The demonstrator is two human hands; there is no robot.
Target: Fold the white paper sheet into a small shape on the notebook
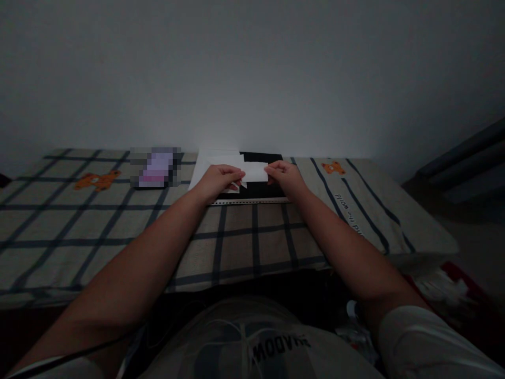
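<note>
A small white piece of paper [255, 172] is stretched between my two hands. My left hand [223, 180] pinches its left end, with a small pointed paper bit showing under the fingers. The right end is pinched by my right hand [284, 175]. Below lies a black sheet [262, 190] on a pad with a row of punched holes along its near edge. White paper sheets [207, 160] cover the pad's left part, partly hidden by my left hand.
A checked tablecloth [236, 237] with bear prints covers the table, which stands against a pale wall [252, 73]. A phone [157, 168], partly blurred out, lies at the left. Below the table's right edge is a red container [465, 284] with white stuff inside.
</note>
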